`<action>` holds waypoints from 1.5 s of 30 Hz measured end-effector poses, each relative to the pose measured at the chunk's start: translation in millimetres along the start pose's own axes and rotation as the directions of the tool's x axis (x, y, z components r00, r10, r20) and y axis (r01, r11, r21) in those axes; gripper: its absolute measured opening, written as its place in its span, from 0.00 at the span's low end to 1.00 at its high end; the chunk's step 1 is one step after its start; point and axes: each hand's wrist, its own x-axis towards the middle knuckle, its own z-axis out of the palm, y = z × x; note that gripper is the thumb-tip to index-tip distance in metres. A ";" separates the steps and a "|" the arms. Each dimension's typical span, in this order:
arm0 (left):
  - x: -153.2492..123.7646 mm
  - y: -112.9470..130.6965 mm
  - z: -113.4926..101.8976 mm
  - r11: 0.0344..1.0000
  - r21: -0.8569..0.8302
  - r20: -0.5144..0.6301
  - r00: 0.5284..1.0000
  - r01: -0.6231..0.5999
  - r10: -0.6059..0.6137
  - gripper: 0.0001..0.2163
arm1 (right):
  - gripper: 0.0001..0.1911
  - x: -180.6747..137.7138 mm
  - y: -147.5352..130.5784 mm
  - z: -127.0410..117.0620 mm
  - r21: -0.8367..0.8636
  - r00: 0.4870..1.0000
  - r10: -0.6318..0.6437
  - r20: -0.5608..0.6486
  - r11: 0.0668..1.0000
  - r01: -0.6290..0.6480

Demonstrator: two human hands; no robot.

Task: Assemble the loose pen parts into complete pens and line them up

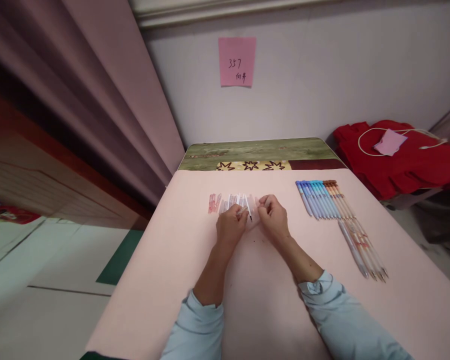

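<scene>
My left hand (230, 226) is closed in a pinch on a thin, pale pen part (242, 210). Just to its right my right hand (273, 218) is also pinched, with a small pale piece showing at its fingertips that is too small to name. Beyond both hands lies a row of slim pen parts, with reddish barrels (212, 203) at its left end and whitish tubes (231, 201) in its middle. A white refill with a dark tip (249, 207) lies between the hands. The fingers hide part of this row.
To the right lie blue pens (313, 200) beside brown-topped pens (339, 200), with several more pens (363, 250) nearer me. A pink cover (180, 280) spreads over the table. Past its right edge sits red cloth (416, 170) with a white cable. A curtain (108, 75) hangs left.
</scene>
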 end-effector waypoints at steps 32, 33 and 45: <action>4.9 -4.6 -3.9 0.995 -0.086 -0.062 0.997 0.044 -0.050 0.11 | 0.13 -4.9 -35.9 -6.9 -0.704 0.951 0.139 0.274 0.703 0.101; 5.4 -4.7 -3.9 0.987 -0.143 -0.057 0.995 0.070 -0.078 0.11 | 0.12 -4.7 -35.8 -6.9 -0.694 0.957 0.130 0.257 0.714 0.089; 4.7 10.8 -7.1 0.626 -0.676 0.180 0.911 0.389 -0.371 0.16 | 0.10 -15.3 -33.9 4.0 -0.384 0.961 -0.126 0.245 0.898 0.216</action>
